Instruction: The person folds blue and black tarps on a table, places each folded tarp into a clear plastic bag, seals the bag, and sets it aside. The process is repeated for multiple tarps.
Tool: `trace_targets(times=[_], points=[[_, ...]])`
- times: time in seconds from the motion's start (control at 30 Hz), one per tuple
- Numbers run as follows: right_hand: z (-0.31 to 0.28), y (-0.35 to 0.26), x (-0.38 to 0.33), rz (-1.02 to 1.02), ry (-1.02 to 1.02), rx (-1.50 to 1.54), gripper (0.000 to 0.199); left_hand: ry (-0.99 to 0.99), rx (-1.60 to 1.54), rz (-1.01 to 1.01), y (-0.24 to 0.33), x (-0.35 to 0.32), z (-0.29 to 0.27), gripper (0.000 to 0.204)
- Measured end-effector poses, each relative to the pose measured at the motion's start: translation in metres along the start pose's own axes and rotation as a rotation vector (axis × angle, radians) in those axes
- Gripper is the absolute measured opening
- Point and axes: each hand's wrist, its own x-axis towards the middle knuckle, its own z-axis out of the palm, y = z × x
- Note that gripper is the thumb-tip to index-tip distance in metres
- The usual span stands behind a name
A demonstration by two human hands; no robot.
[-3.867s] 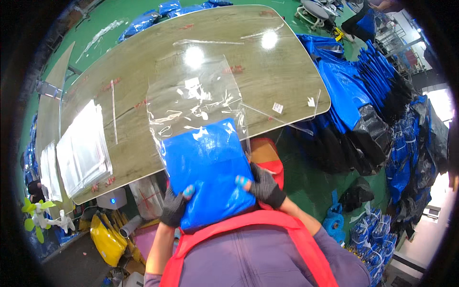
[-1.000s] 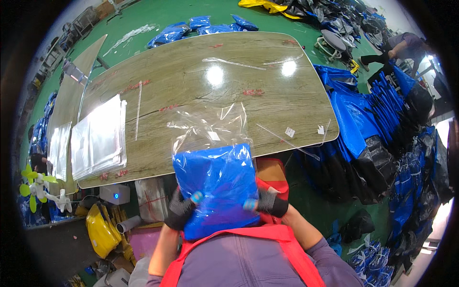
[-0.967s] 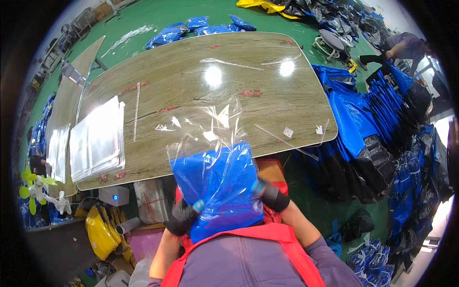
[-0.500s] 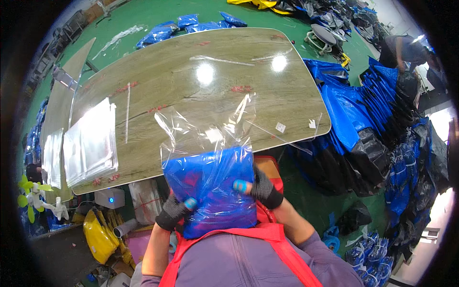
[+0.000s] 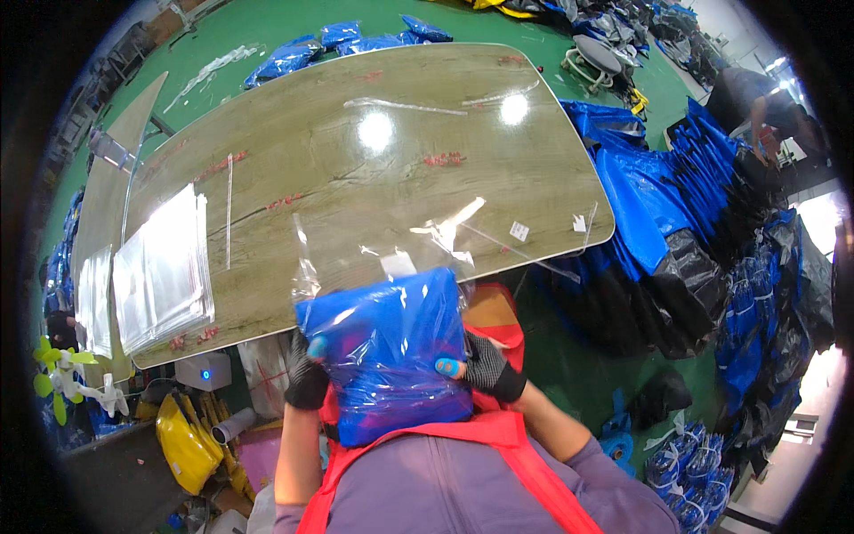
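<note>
Both gloved hands grip a folded blue item (image 5: 387,351) sheathed in a clear plastic bag (image 5: 382,258): left hand (image 5: 307,378) on its left edge, right hand (image 5: 480,367) on its right. The item hides both palms and part of the red apron (image 5: 498,427). Beyond, the wooden worktop (image 5: 356,169) carries a stack of clear bags (image 5: 165,267). Blue and black goods (image 5: 703,205) crowd the green floor (image 5: 267,22).

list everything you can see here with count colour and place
blue folded item in clear bag: one, blue, held at the table's near edge
table: one, wood-grain, centre
stack of clear bags: one, transparent, table's left end
loose blue items: many, blue and black, piled on the floor at right
blue packets: several, green floor beyond the table
stool: one, grey, far right
left hand: one, dark glove, bag's left side
right hand: one, dark glove, bag's right side
</note>
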Motion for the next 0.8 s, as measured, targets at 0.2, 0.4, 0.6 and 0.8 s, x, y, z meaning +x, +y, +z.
trace_targets(times=[0.2,0.4,0.6,0.8], points=[[-0.005,-0.012,0.019,-0.129,0.013,0.077,0.065,-0.180,0.553,-0.229,0.010,0.002,0.013,0.071],[-0.006,-0.006,0.017,0.101,-0.050,0.089,0.069,0.079,0.234,0.148,-0.004,0.012,0.008,0.038],[-0.002,0.007,0.019,-0.003,0.066,0.004,0.067,0.194,0.497,-0.253,-0.019,-0.006,-0.008,0.051],[0.007,0.052,-0.027,0.089,0.010,-0.069,0.068,-0.223,0.386,-0.302,-0.006,0.004,-0.007,0.084]])
